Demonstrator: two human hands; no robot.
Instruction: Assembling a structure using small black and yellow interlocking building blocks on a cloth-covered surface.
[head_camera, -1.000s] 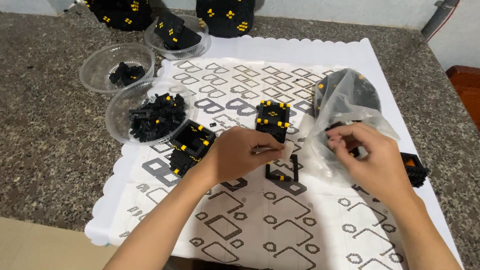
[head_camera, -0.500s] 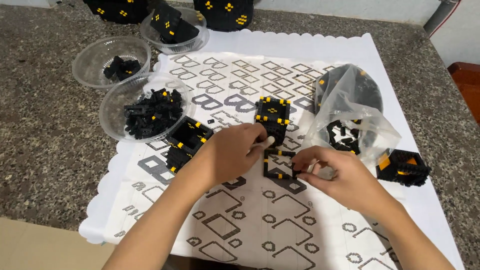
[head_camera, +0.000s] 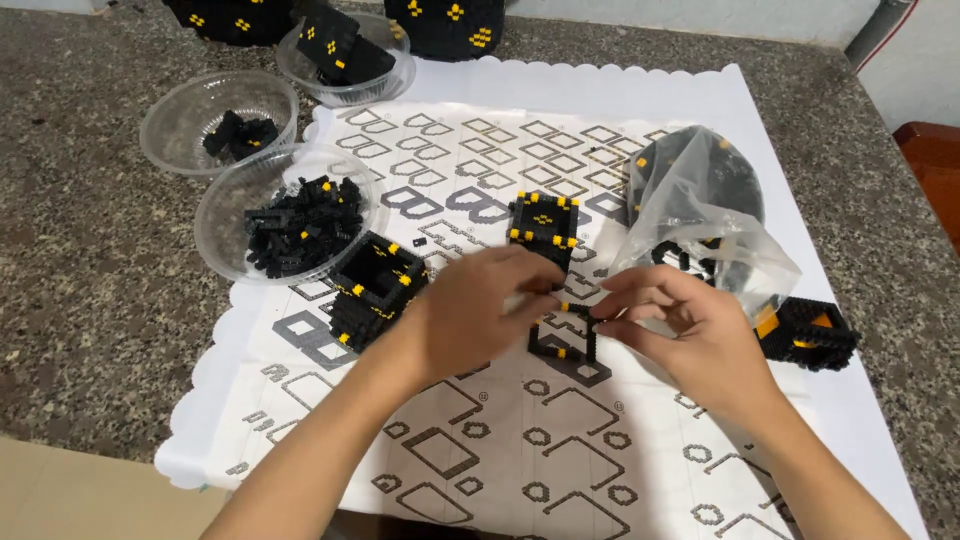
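Two hands meet over a small black brick frame (head_camera: 563, 340) lying on the white patterned mat (head_camera: 640, 110) at the centre of the table. The left hand (head_camera: 480, 315) curls over the frame's near-left edge, fingers pressed together on it; the right hand (head_camera: 690, 330) pinches the frame's right side between thumb and fingertips, though whether a loose brick sits in that pinch cannot be told. Just behind the frame stands a black-and-yellow brick block (head_camera: 543, 228); a hollow black-and-yellow box (head_camera: 375, 288) lies beside the left wrist. Near the right hand a clear plastic bag (head_camera: 700, 215) holds dark pieces, with a further brick section (head_camera: 810, 335) at the mat's right edge. Three clear bowls (head_camera: 225, 215) of black bricks sit to the left. Judged risk: the thin open frame could flex or split under uneven pressure, and a sweeping wrist could knock the neighbouring builds.
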